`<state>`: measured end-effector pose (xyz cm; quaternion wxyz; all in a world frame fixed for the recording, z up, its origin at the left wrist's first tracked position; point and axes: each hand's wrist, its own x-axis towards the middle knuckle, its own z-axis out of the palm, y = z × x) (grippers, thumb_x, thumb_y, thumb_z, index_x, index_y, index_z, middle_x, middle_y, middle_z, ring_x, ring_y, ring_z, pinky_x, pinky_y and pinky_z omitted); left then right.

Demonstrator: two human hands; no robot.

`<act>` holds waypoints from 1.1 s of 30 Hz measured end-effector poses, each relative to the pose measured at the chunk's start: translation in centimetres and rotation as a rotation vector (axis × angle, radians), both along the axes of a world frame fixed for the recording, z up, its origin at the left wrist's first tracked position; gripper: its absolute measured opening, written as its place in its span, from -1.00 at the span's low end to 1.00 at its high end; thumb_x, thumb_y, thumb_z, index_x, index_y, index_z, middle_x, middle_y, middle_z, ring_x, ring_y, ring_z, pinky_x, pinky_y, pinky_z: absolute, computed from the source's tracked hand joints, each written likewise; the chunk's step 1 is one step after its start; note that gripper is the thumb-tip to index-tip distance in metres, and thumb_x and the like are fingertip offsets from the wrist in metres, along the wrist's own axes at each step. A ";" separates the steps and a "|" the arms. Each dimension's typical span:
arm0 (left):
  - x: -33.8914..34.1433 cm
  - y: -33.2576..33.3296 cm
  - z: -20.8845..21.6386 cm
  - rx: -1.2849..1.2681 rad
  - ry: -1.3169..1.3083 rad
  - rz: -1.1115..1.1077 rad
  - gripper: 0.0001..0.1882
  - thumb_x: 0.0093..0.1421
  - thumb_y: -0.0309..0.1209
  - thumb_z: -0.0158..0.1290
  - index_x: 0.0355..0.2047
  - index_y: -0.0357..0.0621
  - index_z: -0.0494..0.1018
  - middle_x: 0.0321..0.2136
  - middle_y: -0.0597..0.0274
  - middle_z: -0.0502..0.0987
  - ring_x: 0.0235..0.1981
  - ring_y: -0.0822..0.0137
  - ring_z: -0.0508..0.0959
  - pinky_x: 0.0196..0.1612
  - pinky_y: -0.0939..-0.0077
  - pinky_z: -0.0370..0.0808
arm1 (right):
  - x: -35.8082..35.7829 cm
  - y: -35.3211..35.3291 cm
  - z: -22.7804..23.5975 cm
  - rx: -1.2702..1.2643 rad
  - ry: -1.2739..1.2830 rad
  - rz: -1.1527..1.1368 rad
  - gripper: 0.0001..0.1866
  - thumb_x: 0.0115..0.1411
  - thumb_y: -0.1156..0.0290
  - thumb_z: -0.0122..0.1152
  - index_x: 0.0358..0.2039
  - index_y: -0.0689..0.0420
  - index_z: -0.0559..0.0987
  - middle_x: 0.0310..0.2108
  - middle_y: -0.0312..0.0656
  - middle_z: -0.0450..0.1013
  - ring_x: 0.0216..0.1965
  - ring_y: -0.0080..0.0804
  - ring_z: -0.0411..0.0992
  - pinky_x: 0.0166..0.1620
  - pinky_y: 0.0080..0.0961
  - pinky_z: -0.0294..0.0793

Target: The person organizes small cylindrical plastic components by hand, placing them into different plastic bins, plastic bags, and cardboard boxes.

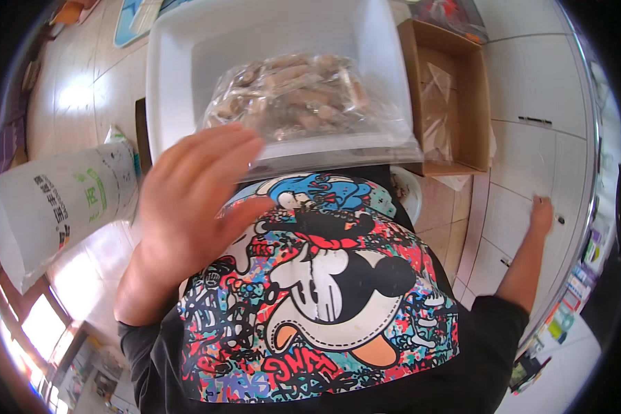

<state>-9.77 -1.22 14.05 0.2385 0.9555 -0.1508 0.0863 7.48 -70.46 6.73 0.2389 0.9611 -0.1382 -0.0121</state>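
Note:
A white plastic tub stands in front of my lap. In it lies a clear plastic bag full of brown, finger-like pieces, its flat edge spread over the tub's near rim. My left hand is raised at the tub's near left corner, fingers stretched and thumb apart, with nothing seen in it. It looks slightly blurred, and I cannot tell whether it touches the bag. Far out to the right, my right hand is held in front of white cabinet fronts. Its fingers look curled together; what they may hold is too small to make out.
Right of the tub is an open cardboard box with clear plastic inside. A white bowl sits below it, partly hidden. On the left lies a large white printed sack. A blue tray is at the far left. A colourful cartoon apron covers my lap.

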 end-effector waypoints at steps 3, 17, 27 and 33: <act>2.1 -2.5 -1.0 0.074 -0.028 -0.099 -0.44 -0.29 -0.34 0.19 -0.21 -0.28 0.37 -0.27 0.10 0.46 -0.20 0.18 0.45 -0.15 0.37 0.39 | -4.3 -4.4 8.7 -0.295 -0.086 -0.538 -0.27 -0.04 -0.20 0.01 -0.16 0.27 0.46 -0.13 0.08 0.37 -0.03 -0.06 0.30 0.03 -0.26 0.23; 7.4 -2.0 -2.0 0.173 0.095 0.095 -0.93 -0.02 -0.42 -0.05 -0.53 -0.11 0.42 -0.61 0.11 0.47 -0.58 0.13 0.47 -0.55 0.33 0.38 | -12.8 -7.8 9.9 -0.453 -0.488 -0.646 -0.42 0.09 0.05 -0.05 0.07 0.10 0.25 0.08 -0.01 0.18 0.10 -0.10 0.14 0.05 -0.24 0.21; 16.5 4.9 1.7 -0.208 0.184 0.221 -0.78 0.03 -0.33 0.02 -0.41 -0.26 0.47 -0.64 0.21 0.44 -0.58 0.42 0.40 -0.45 0.54 0.34 | -0.1 29.7 2.7 2.084 0.143 0.238 -0.65 0.18 0.31 -0.11 -0.08 0.25 0.37 -0.18 -0.06 0.41 -0.12 -0.37 0.37 -0.05 -0.44 0.34; 13.2 -1.3 9.2 0.299 -0.405 -0.027 -0.84 0.05 -0.43 -0.01 -0.39 -0.25 0.46 -0.54 0.16 0.51 -0.53 0.38 0.50 -0.44 0.54 0.39 | -2.7 50.2 -1.7 2.818 1.056 -0.619 -0.34 0.19 -0.08 -0.29 0.10 0.20 0.16 0.10 0.00 0.14 0.09 -0.17 0.16 0.10 -0.29 0.17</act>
